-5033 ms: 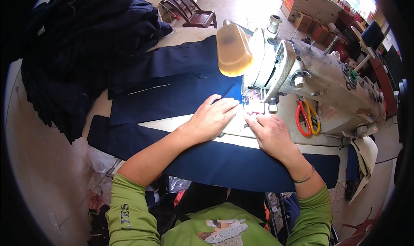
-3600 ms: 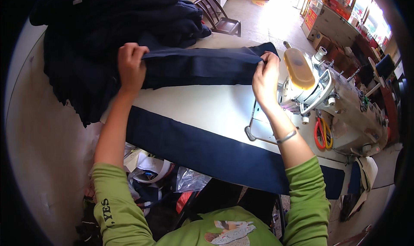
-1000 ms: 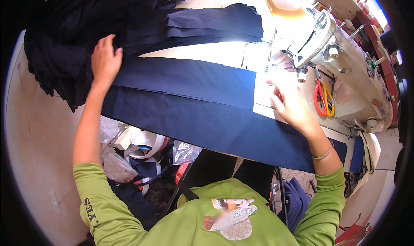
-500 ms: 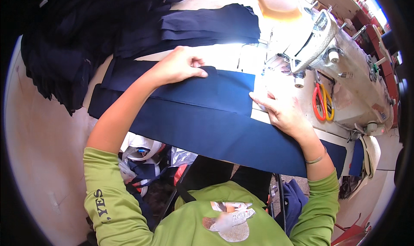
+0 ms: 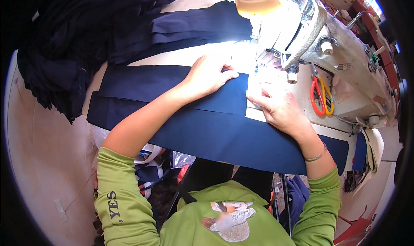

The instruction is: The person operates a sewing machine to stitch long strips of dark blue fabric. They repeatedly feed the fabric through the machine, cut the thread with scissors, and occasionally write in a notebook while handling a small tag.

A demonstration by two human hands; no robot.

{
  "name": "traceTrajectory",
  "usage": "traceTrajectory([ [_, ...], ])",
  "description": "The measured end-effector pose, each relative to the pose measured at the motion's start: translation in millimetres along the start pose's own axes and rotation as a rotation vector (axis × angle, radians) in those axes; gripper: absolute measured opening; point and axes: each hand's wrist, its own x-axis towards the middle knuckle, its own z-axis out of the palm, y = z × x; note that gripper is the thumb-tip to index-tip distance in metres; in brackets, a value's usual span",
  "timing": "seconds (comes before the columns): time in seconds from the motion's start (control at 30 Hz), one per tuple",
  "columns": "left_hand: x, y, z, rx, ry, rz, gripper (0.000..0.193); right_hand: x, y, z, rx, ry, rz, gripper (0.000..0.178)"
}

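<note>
A pale sewing table (image 5: 189, 58) holds one white sewing machine (image 5: 332, 43) with one pair of red and yellow scissors (image 5: 320, 97) on it. One long dark blue cloth (image 5: 207, 129) lies flat and smooth across the table. The left hand (image 5: 209, 73) and right hand (image 5: 278, 108) press it flat, fingers spread, gripping nothing. One soft dark pile (image 5: 82, 35) sits behind.
</note>
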Motion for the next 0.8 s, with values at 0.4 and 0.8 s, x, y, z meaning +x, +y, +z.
traceTrajectory([
  [0.4,5.6,0.1,4.1,-0.039,-0.011,-0.039,0.022,-0.7,0.9,4.7,0.004,0.111,0.015,0.035],
  [0.8,-29.1,3.8,20.8,0.450,-0.045,0.639,0.050,-2.4,-5.0,-2.4,-0.093,0.042,0.003,0.032],
])
